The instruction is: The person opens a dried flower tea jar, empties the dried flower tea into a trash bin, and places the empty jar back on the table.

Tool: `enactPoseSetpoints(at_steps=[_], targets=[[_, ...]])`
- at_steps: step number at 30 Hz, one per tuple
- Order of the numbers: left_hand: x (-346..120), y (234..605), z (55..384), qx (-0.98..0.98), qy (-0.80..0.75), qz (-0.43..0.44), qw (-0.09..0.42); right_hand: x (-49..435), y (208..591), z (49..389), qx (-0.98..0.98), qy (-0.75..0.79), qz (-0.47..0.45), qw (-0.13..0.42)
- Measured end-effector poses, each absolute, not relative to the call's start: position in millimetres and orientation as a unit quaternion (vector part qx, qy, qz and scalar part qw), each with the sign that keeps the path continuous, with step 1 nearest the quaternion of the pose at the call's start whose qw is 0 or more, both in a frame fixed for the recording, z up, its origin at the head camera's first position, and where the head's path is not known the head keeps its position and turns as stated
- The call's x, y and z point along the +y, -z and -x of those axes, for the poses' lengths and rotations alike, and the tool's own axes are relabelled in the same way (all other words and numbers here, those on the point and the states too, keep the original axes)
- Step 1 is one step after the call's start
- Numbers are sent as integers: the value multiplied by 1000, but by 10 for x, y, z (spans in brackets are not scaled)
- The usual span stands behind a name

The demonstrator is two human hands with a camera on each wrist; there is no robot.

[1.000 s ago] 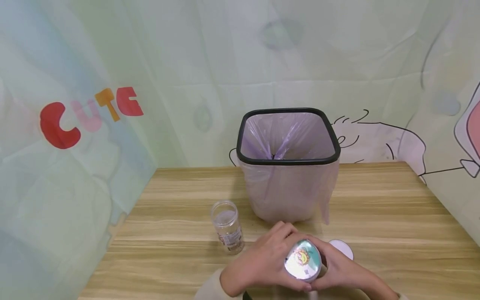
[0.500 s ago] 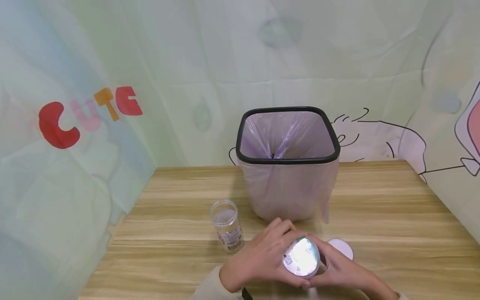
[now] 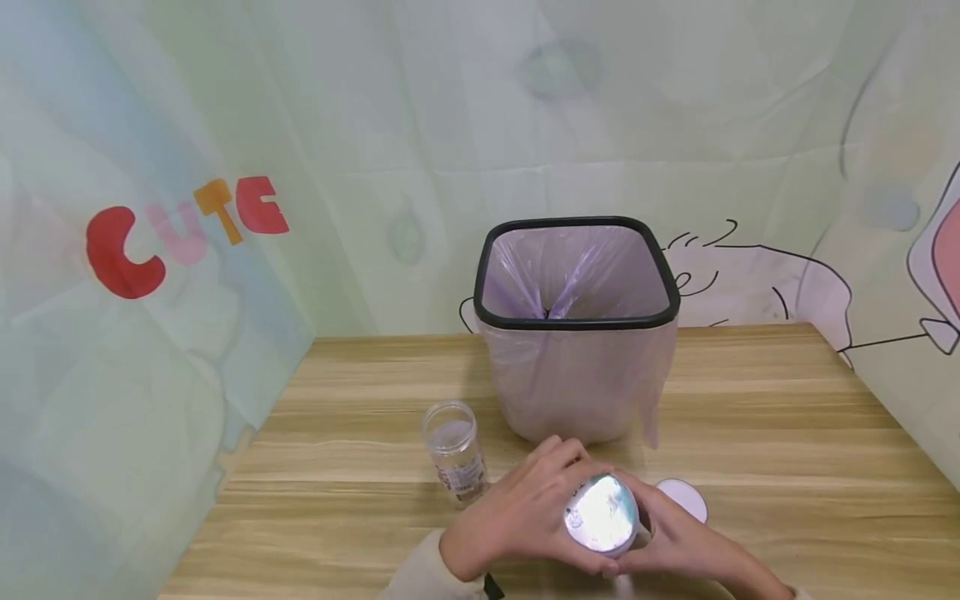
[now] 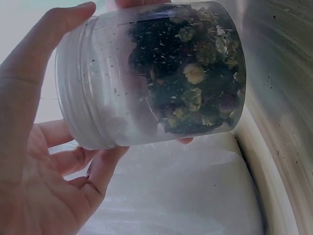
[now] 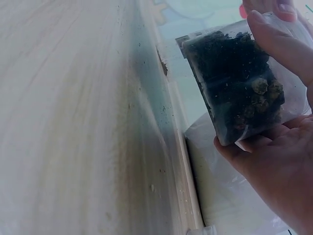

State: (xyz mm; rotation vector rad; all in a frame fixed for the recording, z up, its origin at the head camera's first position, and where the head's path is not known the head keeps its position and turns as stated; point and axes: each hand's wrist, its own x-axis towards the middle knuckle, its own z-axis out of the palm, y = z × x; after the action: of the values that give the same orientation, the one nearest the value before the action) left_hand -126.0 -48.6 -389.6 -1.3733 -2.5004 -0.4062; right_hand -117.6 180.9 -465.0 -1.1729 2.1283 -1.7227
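Both hands hold a clear jar (image 4: pixel 190 73) above the near part of the table. Dark and yellowish dried bits, like flower tea, lie at its bottom end, and its upper part is see-through. A shiny seal (image 3: pixel 602 514) covers the top in the head view, washed out by glare. My left hand (image 3: pixel 525 512) grips the jar from the left, thumb and fingers around its threaded neck end. From the other side, my right hand (image 3: pixel 678 533) holds it, with fingers along the lower wall in the right wrist view.
Behind the hands stands a bin (image 3: pixel 577 383) with a black rim and a purplish liner. A second clear jar (image 3: pixel 455 454), lidless, stands left of the hands. A round white disc, like a lid (image 3: pixel 684 498), lies on the wooden table (image 3: pixel 337 467) at right.
The jar has turned or tilted slightly in the hands: the printed picture on its seal was visible and is now lost in glare. Both hands keep their hold with little movement.
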Motion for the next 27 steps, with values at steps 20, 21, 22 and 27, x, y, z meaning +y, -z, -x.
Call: enactPoseSetpoints(at_steps=[20, 21, 22, 27], targets=[[-499, 3863, 1237, -882, 128, 418, 176, 1649, 4674, 1137, 738, 579, 347, -15], [-499, 3859, 1234, -884, 131, 414, 176, 1635, 4673, 1135, 739, 579, 343, -21], [-497, 3855, 1231, -885, 135, 410, 177, 1624, 4672, 1133, 741, 578, 341, -29], [-478, 3865, 1216, -888, 151, 389, 195, 1580, 4681, 1131, 747, 575, 326, -62]])
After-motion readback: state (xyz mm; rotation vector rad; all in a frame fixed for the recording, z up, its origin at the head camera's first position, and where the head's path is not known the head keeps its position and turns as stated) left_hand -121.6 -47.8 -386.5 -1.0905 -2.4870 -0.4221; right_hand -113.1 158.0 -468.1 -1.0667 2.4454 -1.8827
